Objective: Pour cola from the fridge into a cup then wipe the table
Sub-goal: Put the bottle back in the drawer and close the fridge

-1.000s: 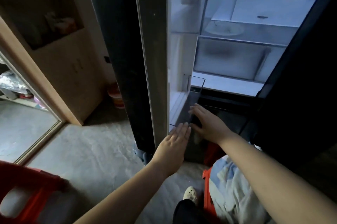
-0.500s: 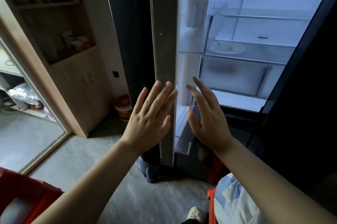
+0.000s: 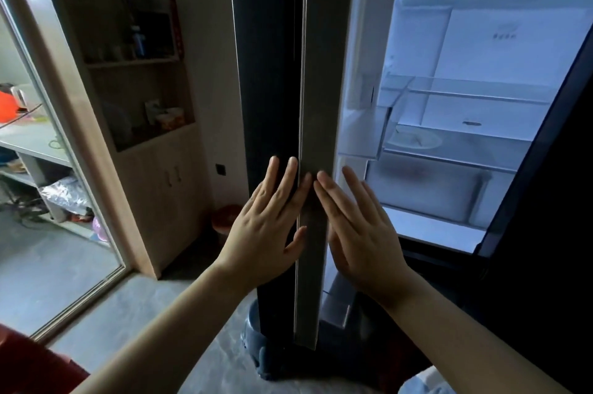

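- Laid the left hand (image 3: 268,226) flat, fingers straight, on the dark glossy outer face of the fridge door (image 3: 269,72); gripped nothing.
- Spread the right hand (image 3: 362,233) just as straight on the other side of that door, apparently against its matt grey edge; held nothing either.
- Found no cola anywhere right of the door: only lit white walls, clear glass shelves (image 3: 465,90), a pale plate (image 3: 414,138) and a frosted drawer (image 3: 426,191) beneath.
- Judged the cola, wherever stored, as rigid, fairly heavy, cold and possibly slick; best taken round the body and kept upright.
- Judged the door as stiff, smooth and weighty; best pushed near its free edge.
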A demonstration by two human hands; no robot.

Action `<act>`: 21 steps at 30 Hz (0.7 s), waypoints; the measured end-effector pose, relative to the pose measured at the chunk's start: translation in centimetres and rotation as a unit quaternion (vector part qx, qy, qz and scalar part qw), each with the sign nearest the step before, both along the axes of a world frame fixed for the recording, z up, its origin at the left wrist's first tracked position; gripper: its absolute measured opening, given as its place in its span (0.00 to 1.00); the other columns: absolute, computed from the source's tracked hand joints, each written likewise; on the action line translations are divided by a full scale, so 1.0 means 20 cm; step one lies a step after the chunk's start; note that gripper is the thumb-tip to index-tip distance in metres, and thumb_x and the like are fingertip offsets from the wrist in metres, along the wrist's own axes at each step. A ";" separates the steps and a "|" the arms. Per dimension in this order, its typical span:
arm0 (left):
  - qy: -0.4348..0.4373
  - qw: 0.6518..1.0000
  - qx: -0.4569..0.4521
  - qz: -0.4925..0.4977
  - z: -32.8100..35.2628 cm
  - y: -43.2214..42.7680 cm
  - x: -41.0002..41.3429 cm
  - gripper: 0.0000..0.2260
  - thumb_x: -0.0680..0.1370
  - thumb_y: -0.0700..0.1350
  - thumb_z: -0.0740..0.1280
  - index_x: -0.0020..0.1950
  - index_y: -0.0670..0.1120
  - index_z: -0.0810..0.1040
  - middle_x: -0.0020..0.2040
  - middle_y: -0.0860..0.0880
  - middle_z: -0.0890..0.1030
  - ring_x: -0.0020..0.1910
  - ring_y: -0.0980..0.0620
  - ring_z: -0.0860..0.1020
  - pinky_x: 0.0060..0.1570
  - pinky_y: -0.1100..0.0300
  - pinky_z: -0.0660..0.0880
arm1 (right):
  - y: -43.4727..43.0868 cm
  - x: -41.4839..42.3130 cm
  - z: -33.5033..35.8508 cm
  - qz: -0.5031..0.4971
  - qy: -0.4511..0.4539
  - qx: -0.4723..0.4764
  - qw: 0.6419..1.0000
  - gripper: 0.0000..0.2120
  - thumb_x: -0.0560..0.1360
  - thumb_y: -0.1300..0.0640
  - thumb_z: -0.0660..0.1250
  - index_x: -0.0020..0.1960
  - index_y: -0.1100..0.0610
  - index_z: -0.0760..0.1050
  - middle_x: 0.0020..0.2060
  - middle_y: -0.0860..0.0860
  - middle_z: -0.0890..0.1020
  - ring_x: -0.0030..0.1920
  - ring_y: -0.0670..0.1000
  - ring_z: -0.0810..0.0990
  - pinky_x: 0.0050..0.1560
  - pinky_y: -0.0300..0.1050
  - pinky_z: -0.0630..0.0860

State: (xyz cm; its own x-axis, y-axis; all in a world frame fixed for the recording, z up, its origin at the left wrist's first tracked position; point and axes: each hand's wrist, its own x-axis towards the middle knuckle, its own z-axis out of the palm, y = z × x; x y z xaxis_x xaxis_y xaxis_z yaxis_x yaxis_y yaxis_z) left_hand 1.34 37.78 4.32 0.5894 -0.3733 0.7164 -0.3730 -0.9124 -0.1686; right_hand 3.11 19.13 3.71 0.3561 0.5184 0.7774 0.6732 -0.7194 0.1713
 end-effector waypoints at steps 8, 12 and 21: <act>-0.052 0.997 0.038 -0.051 0.02 -0.12 -0.01 0.29 0.76 0.48 0.63 0.76 0.46 0.60 0.76 0.45 0.58 0.76 0.45 0.53 0.73 0.46 0.55 | -0.16 -0.05 -0.02 -0.038 -0.008 0.067 0.997 0.28 0.76 0.63 0.59 0.74 0.58 0.56 0.75 0.53 0.57 0.76 0.55 0.53 0.76 0.50 0.53; -0.076 0.991 0.060 -0.094 0.03 -0.20 0.02 0.28 0.75 0.46 0.64 0.75 0.46 0.63 0.76 0.48 0.58 0.76 0.47 0.55 0.73 0.46 0.55 | -0.23 -0.12 -0.01 -0.039 -0.004 0.124 0.991 0.25 0.77 0.62 0.58 0.73 0.62 0.59 0.74 0.56 0.60 0.75 0.58 0.57 0.73 0.55 0.61; -0.120 0.979 0.018 -0.166 0.14 -0.36 0.10 0.28 0.76 0.46 0.65 0.74 0.44 0.63 0.76 0.47 0.58 0.76 0.47 0.55 0.73 0.47 0.55 | -0.40 -0.13 0.03 -0.094 0.016 0.101 0.990 0.27 0.77 0.61 0.59 0.73 0.67 0.57 0.75 0.57 0.57 0.76 0.57 0.55 0.75 0.46 0.54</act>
